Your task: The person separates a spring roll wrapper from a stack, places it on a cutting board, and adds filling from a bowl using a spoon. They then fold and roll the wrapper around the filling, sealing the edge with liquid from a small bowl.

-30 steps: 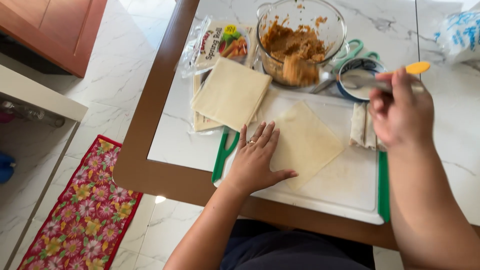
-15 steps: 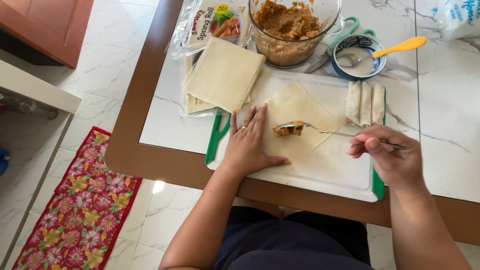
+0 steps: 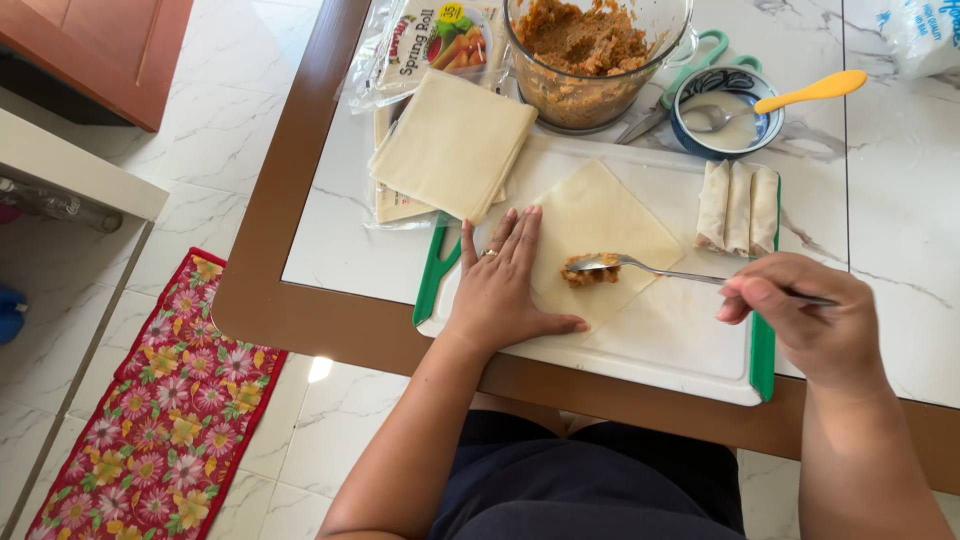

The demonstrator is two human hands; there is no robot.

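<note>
From the head camera I see my left hand [image 3: 503, 290] pressed flat, fingers spread, on the square wrapper [image 3: 598, 232] lying on the white cutting board [image 3: 690, 350]. My right hand [image 3: 810, 315] pinches a metal spoon [image 3: 650, 269], whose bowl holds orange filling [image 3: 590, 270] over the wrapper's near corner.

wrapper [image 3: 600, 215]: pale square, flat, diamond-wise | spoon [image 3: 640, 267]: orange filling, over wrapper ctr
</note>
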